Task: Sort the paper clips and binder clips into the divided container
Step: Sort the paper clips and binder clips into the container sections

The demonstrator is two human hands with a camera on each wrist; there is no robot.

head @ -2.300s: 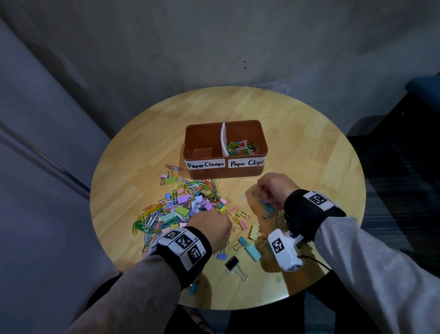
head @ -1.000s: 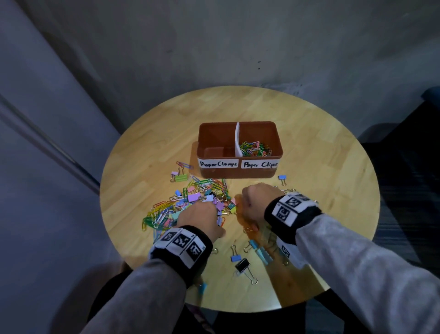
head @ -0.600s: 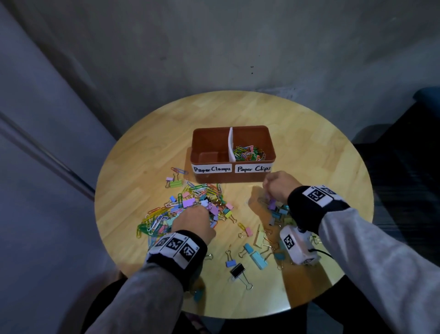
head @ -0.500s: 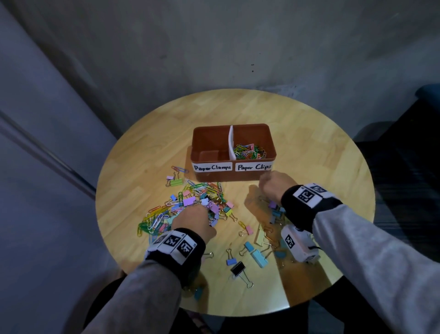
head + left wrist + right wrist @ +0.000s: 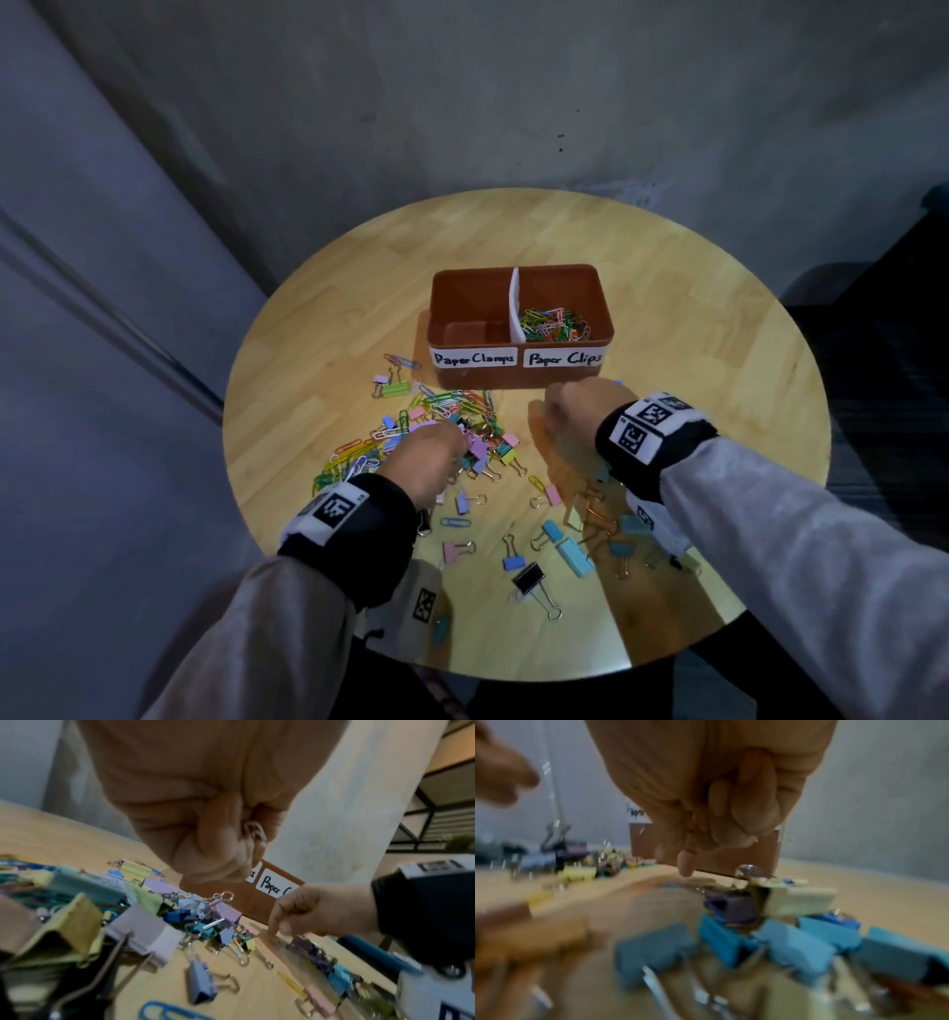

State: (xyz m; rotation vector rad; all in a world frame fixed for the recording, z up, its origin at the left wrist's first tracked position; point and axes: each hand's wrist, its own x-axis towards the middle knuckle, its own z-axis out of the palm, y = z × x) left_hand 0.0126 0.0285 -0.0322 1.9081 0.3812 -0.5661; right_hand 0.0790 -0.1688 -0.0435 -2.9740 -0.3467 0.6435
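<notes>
From the head camera I see my left hand [image 5: 429, 457] low over the mixed pile of clips [image 5: 436, 426] at about 9 o'clock on the round worktop [image 5: 693, 360]. In the left wrist view its fingers [image 5: 205, 833] are curled tight into the palm with something small and pale pinched at the tips; I cannot tell what it is. My right hand [image 5: 580, 416] sits just in front of the divided container [image 5: 521, 329], near the "Paper Clips" label [image 5: 565, 358]. Its fingers [image 5: 744, 805] are curled together, one fingertip pointing down above the scattered binder clips [image 5: 782, 939]; whether that grip holds a clip I cannot tell, as the wrist picture is blurred. The container stands at the worktop's centre toward 12 o'clock. Coloured paper clips [image 5: 552, 325] lie in its right compartment. A black binder clip [image 5: 529, 578] lies at 6 o'clock.
</notes>
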